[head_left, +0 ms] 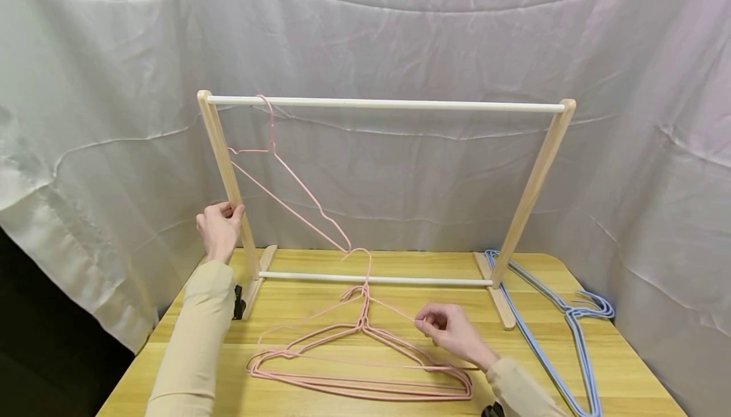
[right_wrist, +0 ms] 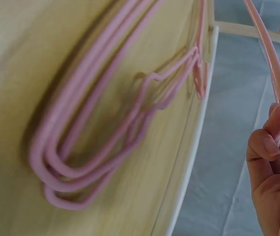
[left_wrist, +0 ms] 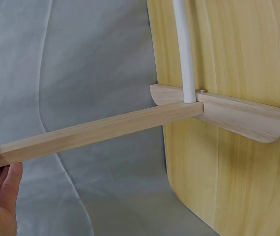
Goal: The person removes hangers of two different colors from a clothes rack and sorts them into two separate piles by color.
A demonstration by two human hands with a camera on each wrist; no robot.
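My left hand (head_left: 219, 233) grips the left post (head_left: 216, 134) of a wooden clothes rack, thumb on one side and fingers on the other; the left wrist view shows this grip at its edge. My right hand (head_left: 451, 331) pinches one shoulder of a pink clothes hanger (head_left: 394, 308), raised over the pile, hook toward the rack. In the right wrist view, the held hanger's pink wire runs past my curled fingers (right_wrist: 271, 146). Under it, several pink hangers (head_left: 354, 397) lie stacked on the table. Another pink hanger (head_left: 301, 183) hangs from the white top rod (head_left: 388, 104) near its left end.
Several blue hangers (head_left: 585, 353) lie at the right, beside and partly behind the rack's right foot (head_left: 502, 306). A lower white rod (head_left: 400, 280) joins the two feet close above the wooden table (head_left: 320, 264). Grey curtains (head_left: 400, 42) surround the table's back and sides.
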